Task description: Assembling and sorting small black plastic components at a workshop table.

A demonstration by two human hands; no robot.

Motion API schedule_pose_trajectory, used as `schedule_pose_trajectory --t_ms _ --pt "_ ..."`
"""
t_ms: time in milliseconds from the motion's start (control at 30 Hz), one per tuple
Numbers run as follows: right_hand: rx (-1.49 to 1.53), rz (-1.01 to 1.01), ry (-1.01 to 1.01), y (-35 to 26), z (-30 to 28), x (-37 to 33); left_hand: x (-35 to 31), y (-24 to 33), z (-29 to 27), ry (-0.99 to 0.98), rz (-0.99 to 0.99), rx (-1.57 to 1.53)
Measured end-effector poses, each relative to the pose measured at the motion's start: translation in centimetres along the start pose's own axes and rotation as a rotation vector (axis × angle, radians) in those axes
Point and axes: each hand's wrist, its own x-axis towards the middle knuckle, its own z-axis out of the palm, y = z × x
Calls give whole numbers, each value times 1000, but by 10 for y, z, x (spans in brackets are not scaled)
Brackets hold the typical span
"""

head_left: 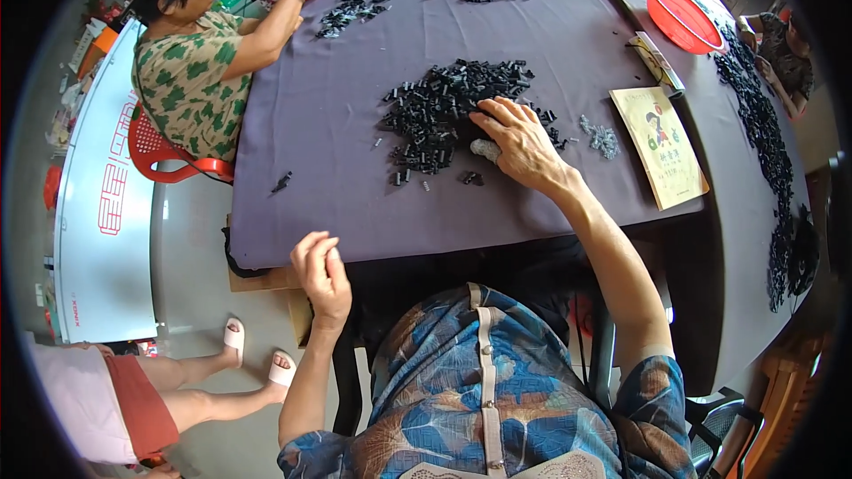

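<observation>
my right hand [519, 146] lies flat, fingers spread and released, on the near edge of the pile of small black parts [453, 111] on the dark purple tablecloth [328, 124]; one fingertip looks wrapped in pale tape. just right of that hand sits a small cluster of grey springs [602, 137], and further right a yellow rectangular booklet [661, 146] with a cartoon figure on its cover, lying at the table's edge. beyond it is a narrow striped package [657, 62] and a red round tray [682, 16].

my left hand [321, 270] hangs off the table's near edge, fingers pinched together; i cannot tell whether it holds a part. left of it, a single black piece [281, 182] lies alone on the cloth.

far past my left hand, a person in a green patterned shirt [191, 80] sits on a red chair [160, 151], beside a white panel with red markings [106, 186].
</observation>
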Motion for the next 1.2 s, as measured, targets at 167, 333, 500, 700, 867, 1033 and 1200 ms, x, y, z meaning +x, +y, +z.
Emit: schedule_pose_trajectory --t_ms 167,333,500,700,867,1033,1200 --pt "-15 -13 -1 3 -7 -16 27 24 45 -86 69 -138" --pt "-72 -41 53 3 -6 -23 44 39 67 -167 87 -130" --pt "-34 -25 82 1 -4 -28 43 36 68 -198 63 -127" --pt "131 -52 146 1 -11 -23 39 37 72 -198 104 -60" --pt "172 108 295 27 -44 -46 39 36 72 -188 107 -53" --pt "102 246 312 41 -60 -54 39 38 75 -184 122 -4" --pt "-350 613 235 47 -66 -85 34 35 76 -159 97 -26"
